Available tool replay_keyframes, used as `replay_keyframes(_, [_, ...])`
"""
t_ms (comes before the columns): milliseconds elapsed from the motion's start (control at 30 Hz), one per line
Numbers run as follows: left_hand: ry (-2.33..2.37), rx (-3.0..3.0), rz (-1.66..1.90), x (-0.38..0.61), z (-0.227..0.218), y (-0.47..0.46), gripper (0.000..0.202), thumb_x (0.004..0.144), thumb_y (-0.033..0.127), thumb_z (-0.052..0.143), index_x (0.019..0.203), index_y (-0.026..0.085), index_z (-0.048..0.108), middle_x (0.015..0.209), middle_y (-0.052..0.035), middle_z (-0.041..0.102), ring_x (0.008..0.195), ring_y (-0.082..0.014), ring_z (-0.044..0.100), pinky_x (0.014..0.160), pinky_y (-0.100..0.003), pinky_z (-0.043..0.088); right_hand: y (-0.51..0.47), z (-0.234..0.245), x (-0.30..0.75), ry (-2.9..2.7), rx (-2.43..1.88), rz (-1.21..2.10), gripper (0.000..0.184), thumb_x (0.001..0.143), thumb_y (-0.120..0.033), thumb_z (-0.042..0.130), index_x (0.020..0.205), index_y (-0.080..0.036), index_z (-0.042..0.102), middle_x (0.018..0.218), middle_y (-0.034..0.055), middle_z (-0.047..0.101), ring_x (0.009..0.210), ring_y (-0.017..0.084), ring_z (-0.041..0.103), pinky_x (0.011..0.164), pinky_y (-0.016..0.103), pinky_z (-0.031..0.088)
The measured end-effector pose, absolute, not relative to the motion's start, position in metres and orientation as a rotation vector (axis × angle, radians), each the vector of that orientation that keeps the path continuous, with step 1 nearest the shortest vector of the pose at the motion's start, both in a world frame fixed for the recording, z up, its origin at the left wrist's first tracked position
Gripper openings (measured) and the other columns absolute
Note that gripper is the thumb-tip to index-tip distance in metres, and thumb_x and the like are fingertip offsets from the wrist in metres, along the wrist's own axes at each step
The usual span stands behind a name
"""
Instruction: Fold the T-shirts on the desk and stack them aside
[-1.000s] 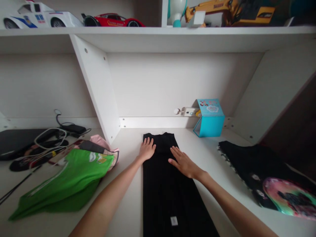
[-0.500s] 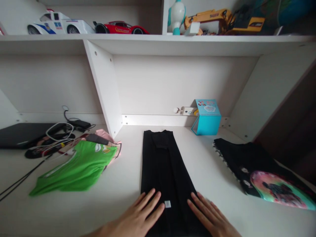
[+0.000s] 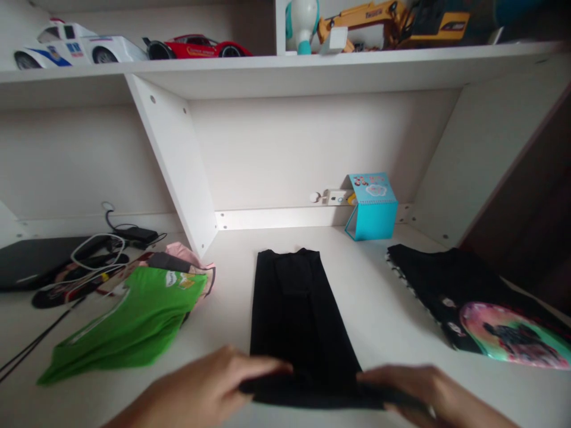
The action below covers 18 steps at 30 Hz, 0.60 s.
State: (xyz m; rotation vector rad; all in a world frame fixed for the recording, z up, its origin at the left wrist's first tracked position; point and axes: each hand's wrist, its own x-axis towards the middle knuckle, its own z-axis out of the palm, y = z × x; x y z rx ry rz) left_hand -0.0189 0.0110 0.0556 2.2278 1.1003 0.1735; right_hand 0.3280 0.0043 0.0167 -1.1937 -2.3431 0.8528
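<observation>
A black garment (image 3: 292, 315), folded into a long narrow strip, lies on the white desk with its far end flat. Its near end is raised off the desk and bent up between my two hands. My left hand (image 3: 223, 380) pinches the left corner of that near end, thumb and fingers closed on the cloth. On the right corner, my right hand (image 3: 414, 386) grips the same edge, blurred a little by motion. Part of the near end is hidden behind the fingers.
A green garment (image 3: 138, 315) on pink cloth lies left, beside cables and a black laptop (image 3: 40, 261). Right of the strip is a folded black printed garment (image 3: 468, 297). A blue desk calendar (image 3: 375, 214) stands at the back wall. Toy vehicles sit on the shelf (image 3: 312, 71) above.
Both hands went from lying flat on the black garment to gripping its near edge, which has come up off the desk. The small white tag is out of sight. The view has shifted slightly.
</observation>
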Motion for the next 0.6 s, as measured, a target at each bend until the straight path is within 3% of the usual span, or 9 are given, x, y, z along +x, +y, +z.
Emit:
replay_keyframes(100, [1.155,2.025,0.439,-0.012,0.072,0.096,0.037,0.086,0.034,0.051,0.121,0.025,0.059,0.108,-0.0012,0.068,0.092,-0.0186,0.062,0.080,-0.026,0.046,0.091,0.046,0.311,-2.245,-1.285,0.824,0.033,0.089,-0.040,0.049,0.111,-0.021,0.064,0.100,0.0041,0.069,0.094,0.022,0.063,0.082,0.028,0.051])
replay_keyframes(167, [1.206,1.787,0.555,-0.008,0.060,0.158,0.031,0.075,0.029,0.061,0.104,0.019,0.068,0.093,-0.0017,0.070,0.082,-0.0174,0.061,0.070,-0.024,0.046,0.154,0.044,0.292,-2.222,-1.324,0.794,0.027,0.090,-0.032,0.050,0.109,-0.016,0.062,0.099,0.0038,0.067,0.095,0.019,0.061,0.084,0.028,0.049])
replay_keyframes(300, [1.328,1.657,0.585,-0.011,0.017,0.234,0.023,0.063,0.023,0.065,0.085,0.014,0.069,0.065,0.0001,0.065,0.059,-0.0140,0.057,0.052,-0.023,0.041,0.238,0.013,0.259,-2.213,-1.522,0.819,0.025,0.090,-0.033,0.054,0.104,-0.014,0.058,0.096,0.0032,0.062,0.079,0.013,0.062,0.070,0.031,0.053])
replay_keyframes(500, [1.351,1.653,0.674,-0.037,-0.003,0.254,0.034,0.066,0.035,0.064,0.095,0.016,0.065,0.087,-0.0054,0.070,0.076,-0.0169,0.063,0.062,-0.025,0.046,0.275,-0.009,0.256,-2.185,-1.683,0.735,0.029,0.090,-0.036,0.052,0.109,-0.014,0.056,0.101,0.0043,0.061,0.082,0.014,0.061,0.071,0.032,0.053])
replay_keyframes(600, [1.467,1.708,0.676,-0.043,-0.009,0.264,0.029,0.066,0.036,0.065,0.086,0.015,0.066,0.081,-0.0046,0.069,0.078,-0.0197,0.063,0.066,-0.028,0.046,0.285,-0.012,0.256,-2.169,-1.766,0.629,0.029,0.090,-0.036,0.052,0.110,-0.015,0.056,0.105,0.0050,0.060,0.088,0.016,0.060,0.076,0.035,0.052])
